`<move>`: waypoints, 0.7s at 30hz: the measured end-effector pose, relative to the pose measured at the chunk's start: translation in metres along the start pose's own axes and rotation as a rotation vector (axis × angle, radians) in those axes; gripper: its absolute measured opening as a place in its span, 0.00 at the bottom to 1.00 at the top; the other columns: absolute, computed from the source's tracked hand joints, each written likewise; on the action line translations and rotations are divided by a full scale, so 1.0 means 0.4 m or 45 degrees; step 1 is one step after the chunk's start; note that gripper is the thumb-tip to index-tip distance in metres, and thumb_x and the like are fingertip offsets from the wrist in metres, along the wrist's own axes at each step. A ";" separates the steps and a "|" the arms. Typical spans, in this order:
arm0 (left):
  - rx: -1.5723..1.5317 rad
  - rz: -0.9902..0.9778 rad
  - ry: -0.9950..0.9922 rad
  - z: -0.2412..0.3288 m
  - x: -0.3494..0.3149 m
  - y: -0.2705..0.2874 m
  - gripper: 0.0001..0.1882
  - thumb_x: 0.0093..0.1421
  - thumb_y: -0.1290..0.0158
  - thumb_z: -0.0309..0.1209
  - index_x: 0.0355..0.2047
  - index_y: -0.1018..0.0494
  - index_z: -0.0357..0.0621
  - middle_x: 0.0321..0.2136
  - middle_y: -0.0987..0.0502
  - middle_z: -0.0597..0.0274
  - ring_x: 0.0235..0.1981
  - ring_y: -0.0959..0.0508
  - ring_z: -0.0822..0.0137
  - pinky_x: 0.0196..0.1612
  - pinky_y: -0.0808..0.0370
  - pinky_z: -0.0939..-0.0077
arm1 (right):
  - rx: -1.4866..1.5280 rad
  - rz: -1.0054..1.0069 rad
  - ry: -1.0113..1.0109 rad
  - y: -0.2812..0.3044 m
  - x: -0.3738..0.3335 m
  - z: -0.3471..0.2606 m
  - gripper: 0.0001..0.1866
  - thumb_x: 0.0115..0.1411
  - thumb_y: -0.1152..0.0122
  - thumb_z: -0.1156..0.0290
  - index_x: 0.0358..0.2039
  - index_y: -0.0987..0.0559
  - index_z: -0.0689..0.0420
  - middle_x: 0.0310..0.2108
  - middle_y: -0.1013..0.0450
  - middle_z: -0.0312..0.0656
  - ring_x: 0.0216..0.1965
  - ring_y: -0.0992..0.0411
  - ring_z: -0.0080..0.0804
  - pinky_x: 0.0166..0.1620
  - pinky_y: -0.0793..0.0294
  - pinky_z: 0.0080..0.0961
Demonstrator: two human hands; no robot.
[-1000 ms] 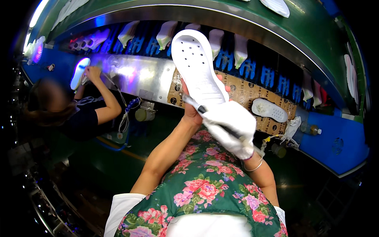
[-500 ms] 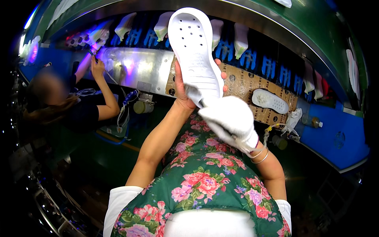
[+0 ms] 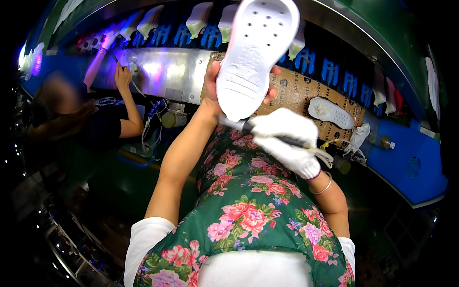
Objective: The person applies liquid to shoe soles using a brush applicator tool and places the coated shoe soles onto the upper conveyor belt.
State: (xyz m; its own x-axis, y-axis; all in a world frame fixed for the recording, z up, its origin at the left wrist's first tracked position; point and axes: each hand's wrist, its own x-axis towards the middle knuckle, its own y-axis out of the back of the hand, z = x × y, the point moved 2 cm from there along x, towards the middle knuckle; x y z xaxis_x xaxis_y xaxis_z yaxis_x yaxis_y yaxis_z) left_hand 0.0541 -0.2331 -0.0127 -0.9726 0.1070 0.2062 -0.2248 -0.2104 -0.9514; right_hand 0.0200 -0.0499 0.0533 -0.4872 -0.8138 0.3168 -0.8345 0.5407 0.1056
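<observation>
Raised higher than a second ago, white shoe sole (image 3: 256, 55) is now held up near the rack of moulds (image 3: 201, 19), underside turned toward the camera, presumably so the heel edge can be worked. Left hand (image 3: 224, 91) is clamped round the heel end, fingers wrapped from behind, so most of the sole projects above the grip. Gloved right hand (image 3: 287, 138) is closed on a thin tool (image 3: 239, 125), tip set at the heel just below the left hand. Second sole (image 3: 331, 113) is left lying on the cardboard-covered worktop (image 3: 296, 93)

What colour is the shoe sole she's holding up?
White. The shoe sole in the left hand shows best in the head view.
</observation>
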 end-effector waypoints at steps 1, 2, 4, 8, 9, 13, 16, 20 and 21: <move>0.183 0.077 0.015 0.004 0.005 -0.008 0.58 0.47 0.41 0.70 0.67 0.44 0.44 0.55 0.34 0.40 0.37 0.25 0.44 0.36 0.24 0.55 | -0.165 0.090 -0.012 0.014 0.007 -0.010 0.11 0.51 0.29 0.78 0.37 0.15 0.56 0.36 0.18 0.43 0.37 0.20 0.35 0.42 0.22 0.29; 0.159 0.078 0.026 0.002 0.004 -0.002 0.58 0.46 0.40 0.70 0.67 0.44 0.43 0.55 0.34 0.40 0.36 0.26 0.45 0.36 0.25 0.56 | -0.304 0.090 0.075 0.020 0.014 -0.016 0.12 0.50 0.29 0.78 0.37 0.15 0.55 0.37 0.18 0.43 0.36 0.20 0.36 0.41 0.22 0.29; 0.140 0.085 0.032 0.009 0.004 0.004 0.58 0.46 0.40 0.69 0.67 0.43 0.43 0.54 0.34 0.40 0.36 0.26 0.46 0.35 0.26 0.58 | -0.548 0.036 0.291 0.010 0.014 -0.019 0.16 0.48 0.29 0.79 0.39 0.16 0.53 0.37 0.18 0.44 0.35 0.20 0.39 0.38 0.22 0.31; 0.171 0.027 0.181 0.015 0.022 0.011 0.59 0.44 0.39 0.70 0.65 0.41 0.41 0.51 0.32 0.40 0.34 0.27 0.50 0.29 0.31 0.64 | -0.584 -0.075 0.474 -0.042 -0.025 -0.007 0.23 0.47 0.29 0.78 0.45 0.18 0.50 0.40 0.20 0.44 0.33 0.21 0.40 0.35 0.23 0.33; 0.152 -0.026 0.204 0.012 0.024 0.012 0.59 0.43 0.40 0.71 0.65 0.41 0.40 0.50 0.32 0.40 0.34 0.27 0.52 0.26 0.33 0.67 | -0.537 -0.119 0.440 -0.048 -0.035 -0.007 0.22 0.47 0.29 0.78 0.44 0.17 0.50 0.41 0.20 0.44 0.32 0.21 0.40 0.35 0.23 0.33; 0.026 -0.246 0.161 0.016 0.038 0.005 0.52 0.51 0.43 0.65 0.66 0.40 0.41 0.48 0.28 0.34 0.35 0.22 0.45 0.35 0.23 0.60 | -0.155 -0.099 0.108 -0.008 -0.007 -0.024 0.13 0.49 0.28 0.77 0.37 0.15 0.54 0.37 0.18 0.44 0.33 0.21 0.38 0.38 0.22 0.30; 0.149 -0.104 0.172 0.025 0.029 0.005 0.51 0.52 0.44 0.64 0.67 0.41 0.42 0.51 0.28 0.35 0.35 0.22 0.45 0.35 0.23 0.60 | -0.507 0.014 0.245 0.003 0.005 -0.044 0.15 0.49 0.28 0.76 0.39 0.16 0.53 0.38 0.19 0.44 0.34 0.21 0.40 0.38 0.22 0.32; 0.135 -0.119 0.206 0.024 0.044 -0.002 0.50 0.54 0.44 0.63 0.67 0.41 0.41 0.50 0.28 0.35 0.35 0.22 0.46 0.37 0.23 0.61 | -0.578 -0.130 0.406 -0.049 -0.035 -0.007 0.22 0.45 0.30 0.78 0.45 0.18 0.52 0.39 0.20 0.45 0.34 0.21 0.42 0.36 0.22 0.35; 0.127 -0.139 0.212 0.026 0.048 -0.007 0.50 0.54 0.45 0.63 0.67 0.41 0.41 0.50 0.27 0.35 0.34 0.22 0.47 0.37 0.23 0.62 | -0.586 -0.110 0.451 -0.058 -0.039 -0.006 0.22 0.46 0.30 0.78 0.45 0.18 0.52 0.40 0.20 0.44 0.34 0.21 0.42 0.36 0.22 0.35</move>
State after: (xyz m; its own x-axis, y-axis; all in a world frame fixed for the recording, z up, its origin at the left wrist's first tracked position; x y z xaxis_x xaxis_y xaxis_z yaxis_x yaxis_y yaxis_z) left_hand 0.0356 -0.2404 -0.0036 -0.9209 0.2918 0.2585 -0.3413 -0.2829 -0.8964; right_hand 0.0476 -0.0492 0.0480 -0.2402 -0.7811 0.5764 -0.6316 0.5767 0.5183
